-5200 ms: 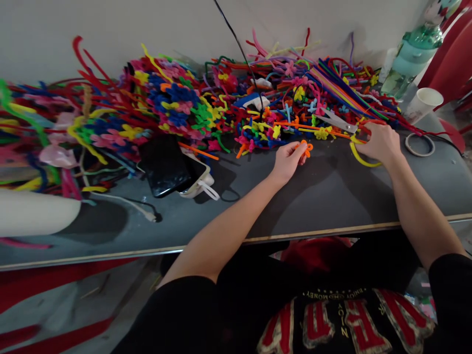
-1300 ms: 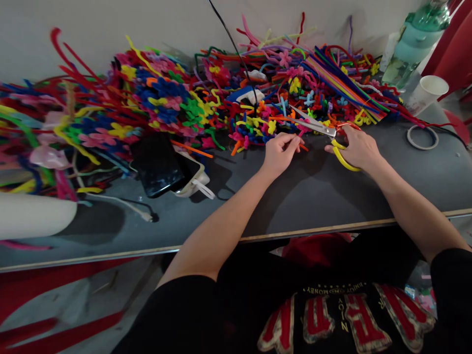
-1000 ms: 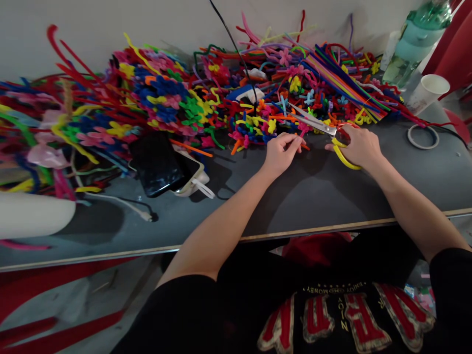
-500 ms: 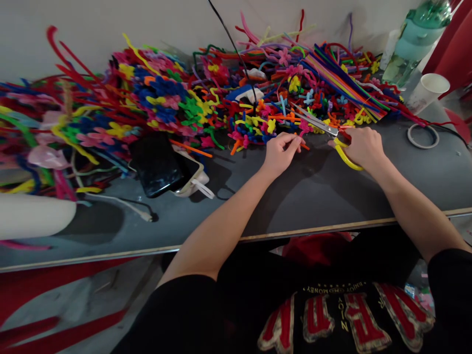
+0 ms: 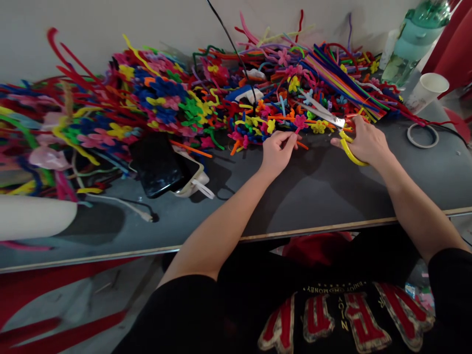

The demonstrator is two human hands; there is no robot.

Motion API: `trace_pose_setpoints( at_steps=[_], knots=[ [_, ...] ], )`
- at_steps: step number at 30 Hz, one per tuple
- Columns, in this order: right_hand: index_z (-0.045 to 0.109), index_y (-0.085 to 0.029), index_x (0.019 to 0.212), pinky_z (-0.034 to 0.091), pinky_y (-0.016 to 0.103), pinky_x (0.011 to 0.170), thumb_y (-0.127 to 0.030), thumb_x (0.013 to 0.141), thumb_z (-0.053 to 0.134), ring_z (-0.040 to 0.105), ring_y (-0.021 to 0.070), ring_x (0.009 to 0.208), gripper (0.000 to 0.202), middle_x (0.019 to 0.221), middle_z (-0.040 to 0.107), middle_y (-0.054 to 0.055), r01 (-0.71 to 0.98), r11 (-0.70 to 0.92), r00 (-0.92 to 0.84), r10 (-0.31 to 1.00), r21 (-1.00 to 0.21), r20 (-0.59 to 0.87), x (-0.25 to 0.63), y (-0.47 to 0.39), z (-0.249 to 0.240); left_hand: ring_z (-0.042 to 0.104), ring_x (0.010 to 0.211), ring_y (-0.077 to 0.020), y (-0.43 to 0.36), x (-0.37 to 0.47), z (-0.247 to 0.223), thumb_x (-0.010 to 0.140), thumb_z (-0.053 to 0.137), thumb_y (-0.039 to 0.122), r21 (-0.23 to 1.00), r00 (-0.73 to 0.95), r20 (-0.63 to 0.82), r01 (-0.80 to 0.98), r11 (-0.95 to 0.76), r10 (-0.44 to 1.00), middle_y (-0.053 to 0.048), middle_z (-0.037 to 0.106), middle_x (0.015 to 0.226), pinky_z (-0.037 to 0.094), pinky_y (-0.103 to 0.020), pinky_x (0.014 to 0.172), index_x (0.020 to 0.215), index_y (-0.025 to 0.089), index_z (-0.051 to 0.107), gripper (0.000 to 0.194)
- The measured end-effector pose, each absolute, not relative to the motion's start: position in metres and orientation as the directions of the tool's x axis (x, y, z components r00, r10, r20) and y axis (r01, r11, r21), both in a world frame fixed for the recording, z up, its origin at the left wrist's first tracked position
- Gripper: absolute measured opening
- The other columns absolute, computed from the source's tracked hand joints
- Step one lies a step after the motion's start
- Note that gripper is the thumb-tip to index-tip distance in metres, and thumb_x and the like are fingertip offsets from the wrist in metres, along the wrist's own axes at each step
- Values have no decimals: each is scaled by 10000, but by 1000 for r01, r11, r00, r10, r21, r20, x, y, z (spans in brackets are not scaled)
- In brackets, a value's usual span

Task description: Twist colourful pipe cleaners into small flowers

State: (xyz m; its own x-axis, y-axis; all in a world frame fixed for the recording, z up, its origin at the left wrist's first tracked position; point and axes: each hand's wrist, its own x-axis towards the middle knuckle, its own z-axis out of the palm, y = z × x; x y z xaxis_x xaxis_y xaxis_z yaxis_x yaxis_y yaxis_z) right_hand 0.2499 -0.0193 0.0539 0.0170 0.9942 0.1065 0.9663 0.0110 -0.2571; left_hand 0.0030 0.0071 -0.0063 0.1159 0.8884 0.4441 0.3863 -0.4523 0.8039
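Observation:
My left hand pinches the short stem of a pink pipe-cleaner flower between thumb and fingertips. The flower's looped petals stand just above the fingers. In my right hand is a pair of scissors with yellow and red handles. Their metal blades point up and left over the pile, a little apart from my left hand. How far the blades are open is hard to make out. An orange pipe-cleaner piece lies on the table beside my left fingertips.
Pipe cleaners and finished flowers heap along the wall. A phone and a white cable lie at left. On the right are a tape roll, a paper cup and a green bottle. A black cord hangs down centrally.
My right hand and the scissors have moved slightly right, away from my left hand. My left fingers have turned a little, and the pink flower now shows more fully above them.

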Motion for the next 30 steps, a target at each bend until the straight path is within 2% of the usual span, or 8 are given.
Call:
trace_pose_setpoints(
  at_steps=[2,6,11,19,23,25,27,30],
  knots=[
    [579,-190,1221,452,427,792,-786,777,542,629,339,976,744,1025,690,156,970,31,-11,997,-241,81,249,-19,53,634,777,-192,7,2,-6,944,549,474,803,90,443,403,-439,892,-33,680,652,513,-320,753,738,221,711,364],
    [656,-212,1021,449,416,766,-799,775,529,636,331,923,649,903,690,133,983,12,-11,1000,-181,10,245,-18,51,642,806,-187,6,2,-5,947,553,465,796,79,443,424,-432,893,-36,683,669,514,-306,755,747,223,721,356],
    [669,-218,833,432,389,714,-832,762,503,635,314,855,640,819,684,120,991,13,-13,1000,-133,-3,244,-17,50,643,801,-183,6,2,-6,956,547,438,779,84,457,443,-444,885,-36,690,667,522,-302,751,758,223,737,348],
    [685,-221,838,411,364,692,-849,735,530,624,284,804,655,776,671,100,987,-4,6,1000,-160,9,245,-23,59,639,767,-194,5,2,-5,943,565,494,793,65,456,423,-438,888,-38,691,663,536,-342,787,799,220,751,361],
    [699,-217,968,422,381,722,-839,737,536,640,302,839,683,839,695,116,985,-6,8,1000,-170,16,246,-23,59,655,880,-218,10,-2,-9,952,541,508,791,7,448,462,-401,894,-48,701,700,534,-351,840,827,233,748,367],
    [686,-213,1062,428,396,744,-827,752,529,648,316,871,706,890,705,127,984,-6,12,1000,-178,29,246,-22,57,647,1001,-242,17,-8,-12,958,523,521,794,-65,446,489,-361,893,-62,726,791,515,-381,920,926,236,741,360],
    [676,-207,1093,432,409,755,-815,769,519,651,325,883,706,913,710,138,983,-13,24,998,-185,58,247,-21,55,600,1157,-275,23,-16,-15,950,535,527,783,-142,463,528,-328,875,-83,739,987,454,-438,1036,1084,248,701,352],
    [678,-202,1077,438,424,757,-803,783,514,653,328,871,689,904,712,147,980,-37,61,991,-194,121,247,-18,50,472,1341,-322,26,-22,-13,913,602,502,711,-183,536,624,-324,824,-106,649,1277,334,-506,1152,1241,282,616,396]
  ],
)
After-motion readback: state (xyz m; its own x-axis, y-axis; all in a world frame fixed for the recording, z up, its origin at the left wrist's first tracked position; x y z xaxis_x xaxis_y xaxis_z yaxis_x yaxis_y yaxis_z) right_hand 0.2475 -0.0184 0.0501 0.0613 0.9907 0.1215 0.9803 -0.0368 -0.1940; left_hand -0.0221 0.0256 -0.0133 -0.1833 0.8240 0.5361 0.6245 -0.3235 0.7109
